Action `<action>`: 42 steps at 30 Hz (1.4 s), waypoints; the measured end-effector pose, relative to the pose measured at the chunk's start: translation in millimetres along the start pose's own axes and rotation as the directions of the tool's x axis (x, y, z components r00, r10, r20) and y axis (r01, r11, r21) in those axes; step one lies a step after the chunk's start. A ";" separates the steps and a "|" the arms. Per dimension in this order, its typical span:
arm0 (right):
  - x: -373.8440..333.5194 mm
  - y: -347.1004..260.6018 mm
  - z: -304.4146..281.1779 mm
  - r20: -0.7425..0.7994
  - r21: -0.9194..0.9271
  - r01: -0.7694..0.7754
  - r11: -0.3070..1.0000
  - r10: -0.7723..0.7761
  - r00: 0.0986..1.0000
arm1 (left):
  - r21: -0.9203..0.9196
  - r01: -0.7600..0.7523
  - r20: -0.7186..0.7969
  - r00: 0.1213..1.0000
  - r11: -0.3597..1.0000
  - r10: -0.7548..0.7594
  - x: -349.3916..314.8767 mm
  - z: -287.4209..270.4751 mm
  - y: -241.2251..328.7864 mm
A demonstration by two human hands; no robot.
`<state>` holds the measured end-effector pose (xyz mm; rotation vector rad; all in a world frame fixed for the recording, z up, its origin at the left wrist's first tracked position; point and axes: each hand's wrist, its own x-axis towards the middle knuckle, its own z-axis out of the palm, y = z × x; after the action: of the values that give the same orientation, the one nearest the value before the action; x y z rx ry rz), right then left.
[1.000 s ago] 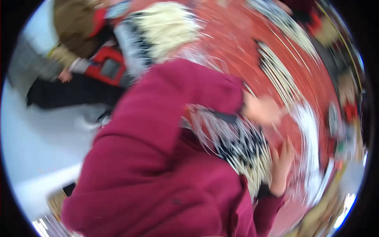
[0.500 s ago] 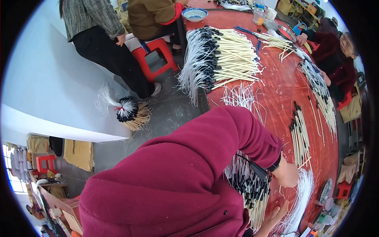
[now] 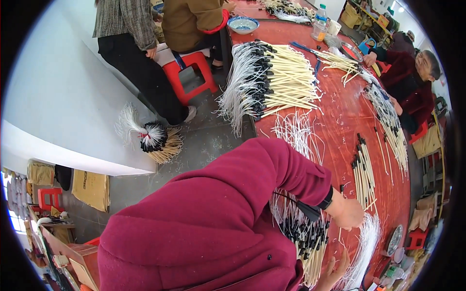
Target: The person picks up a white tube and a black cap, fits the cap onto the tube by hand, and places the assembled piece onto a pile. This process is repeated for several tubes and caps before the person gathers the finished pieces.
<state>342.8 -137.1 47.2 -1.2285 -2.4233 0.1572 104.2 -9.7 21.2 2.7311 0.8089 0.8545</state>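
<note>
A person in a magenta sleeve (image 3: 218, 194) leans over a red surface (image 3: 340, 104), seen from above. Right of lower centre, their left hand (image 3: 348, 213) is bent downward with the fingers curled; what its grip holds, if anything, cannot be told. Below it, near the bottom edge, their right hand (image 3: 335, 272) has a fairly wide grip, the fingers stretched and parted. Just beside the right hand, in the lower right of the frame, lies a sheaf of long white strands (image 3: 365, 250). To the left of both hands, partly under the left forearm, is a bunch of pale sticks (image 3: 313, 247) with black ends and white threads. Above the left hand lies a smaller row of sticks (image 3: 364, 174), also black-tipped. A large pile of sticks (image 3: 291, 80) fills the upper middle, and a tied bundle (image 3: 160, 138) stands on the grey floor, left of centre. At the far left, a brown cardboard sheet (image 3: 92, 191) carries dark printing too small to read. A label circles a clear bottle (image 3: 320, 23) at the top.
</note>
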 end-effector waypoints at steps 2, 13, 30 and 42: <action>1.9 1.1 -0.4 0.008 0.032 0.002 0.999 -0.003 1.000 | -0.009 0.021 -0.005 1.000 1.000 -0.021 -5.4 -2.0 -4.3; -12.4 -29.6 -21.2 0.078 -0.016 -0.262 0.965 0.262 0.962 | -0.175 0.148 -0.064 0.985 0.973 -0.161 -34.8 -40.4 -27.5; 33.5 21.3 38.8 0.097 0.000 -0.191 0.982 0.190 0.977 | -0.064 0.503 0.172 0.856 0.862 -0.487 -40.8 -31.4 -86.0; 36.5 40.4 49.4 0.058 -0.150 -0.192 0.970 0.203 0.978 | -0.167 0.415 -0.106 0.894 0.894 -0.435 -33.7 -0.9 -84.8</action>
<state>333.4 -79.5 2.5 -1.5550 -2.4048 0.0875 42.5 43.1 -20.4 2.2574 1.2628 0.9641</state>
